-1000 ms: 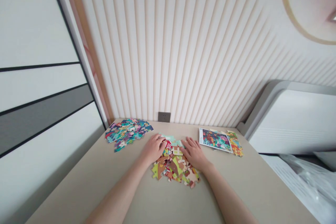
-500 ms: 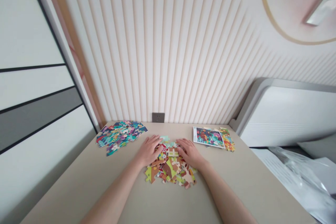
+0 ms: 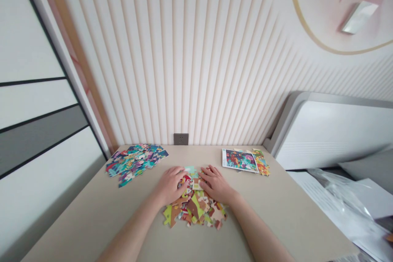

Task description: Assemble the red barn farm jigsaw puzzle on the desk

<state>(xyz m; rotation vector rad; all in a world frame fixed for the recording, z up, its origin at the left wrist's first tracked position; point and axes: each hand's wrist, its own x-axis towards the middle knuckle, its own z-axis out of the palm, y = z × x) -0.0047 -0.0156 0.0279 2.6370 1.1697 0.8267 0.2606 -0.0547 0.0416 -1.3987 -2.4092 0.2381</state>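
A loose heap of jigsaw puzzle pieces (image 3: pixel 195 206) in green, brown, red and cream lies in the middle of the table. My left hand (image 3: pixel 172 184) rests flat on the heap's left side, its fingers stretched forward. On the right side lies my right hand (image 3: pixel 216 183), fingers spread over the pieces. Both hands touch the pieces from above and grip none of them. Between the hands, light blue pieces (image 3: pixel 189 169) show at the far end of the heap. Whatever lies beneath the palms is hidden.
A second pile of blue and purple puzzle pieces (image 3: pixel 136 161) lies at the back left of the table (image 3: pixel 95 213). At the back right, a picture card (image 3: pixel 240 160) partly covers orange and yellow pieces (image 3: pixel 263 166). A wall socket (image 3: pixel 181 139) sits behind the table; a bed headboard (image 3: pixel 331 131) stands to the right.
Both hands have drawn slightly nearer to me, still lying over the heap. The heap has shifted a little nearer in view, while the whole view has turned slightly right.
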